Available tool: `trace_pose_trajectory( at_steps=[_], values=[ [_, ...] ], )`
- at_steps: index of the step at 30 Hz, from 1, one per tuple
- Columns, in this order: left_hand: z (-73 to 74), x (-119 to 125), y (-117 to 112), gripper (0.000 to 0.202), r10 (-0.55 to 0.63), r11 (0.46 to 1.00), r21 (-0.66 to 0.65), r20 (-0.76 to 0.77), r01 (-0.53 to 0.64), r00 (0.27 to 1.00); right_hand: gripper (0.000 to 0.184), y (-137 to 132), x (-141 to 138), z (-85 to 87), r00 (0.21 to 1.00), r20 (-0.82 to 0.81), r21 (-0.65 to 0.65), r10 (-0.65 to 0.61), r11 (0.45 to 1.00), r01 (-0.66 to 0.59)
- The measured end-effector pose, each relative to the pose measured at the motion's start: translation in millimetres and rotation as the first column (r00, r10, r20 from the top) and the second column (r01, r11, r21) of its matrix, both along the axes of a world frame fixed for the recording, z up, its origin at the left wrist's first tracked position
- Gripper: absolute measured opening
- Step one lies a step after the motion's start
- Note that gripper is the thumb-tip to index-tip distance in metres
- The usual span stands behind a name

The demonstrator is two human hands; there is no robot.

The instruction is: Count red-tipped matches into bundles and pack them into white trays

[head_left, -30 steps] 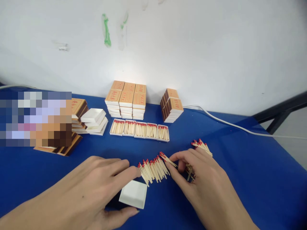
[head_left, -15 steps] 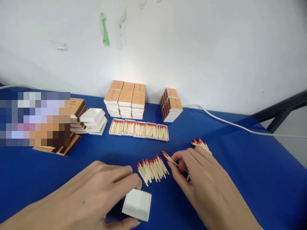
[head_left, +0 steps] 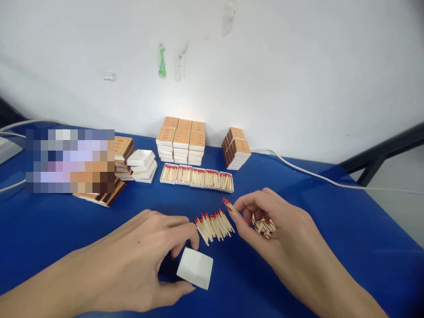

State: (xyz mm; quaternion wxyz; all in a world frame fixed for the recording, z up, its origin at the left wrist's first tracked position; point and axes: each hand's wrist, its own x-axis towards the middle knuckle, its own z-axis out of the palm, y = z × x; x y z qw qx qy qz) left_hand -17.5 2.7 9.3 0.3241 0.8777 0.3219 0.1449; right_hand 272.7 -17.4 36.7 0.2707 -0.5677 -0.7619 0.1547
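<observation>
My left hand [head_left: 145, 256] curls around a small white matchbox tray [head_left: 195, 268], its thumb at the near edge and its fingers at the far side. Between the thumb and fingertips of my right hand [head_left: 274, 234] is a small bunch of matches [head_left: 228, 205], red heads pointing up and left. A loose row of red-headed matches [head_left: 215, 226] lies flat on the blue table between my hands. More matches [head_left: 264, 227] show through the gap in my right hand, partly hidden; I cannot tell if they touch the palm.
Several match-filled trays [head_left: 198, 177] stand in a row. Behind them are stacked matchboxes [head_left: 181, 139], with another stack [head_left: 236, 148] to the right. White trays [head_left: 142, 165] and matchbox sleeves [head_left: 124, 148] pile up at left, beside a blurred patch. A white cable [head_left: 298, 169] crosses the blue table [head_left: 331, 221].
My right hand has lifted and turned, still pinching the matches, and now shows the matches behind its fingers. The camera view has shifted left. My left hand remains around the tray.
</observation>
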Motion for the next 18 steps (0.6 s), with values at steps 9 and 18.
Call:
trace_pose_trajectory(
  at_steps=[9,18],
  values=[
    [1.0,1,2,0.024,0.032,0.999,0.005,0.02,-0.032,0.999,0.012,-9,-44,-8.8,0.889,-0.415,-0.211,0.195,0.929,-0.303],
    [-9.0,-1,-5,0.026,0.051,0.997,0.046,0.128,-0.058,0.99,0.017,-17,-39,-40.8,0.903,-0.172,0.158,0.394,0.916,-0.369]
  ],
)
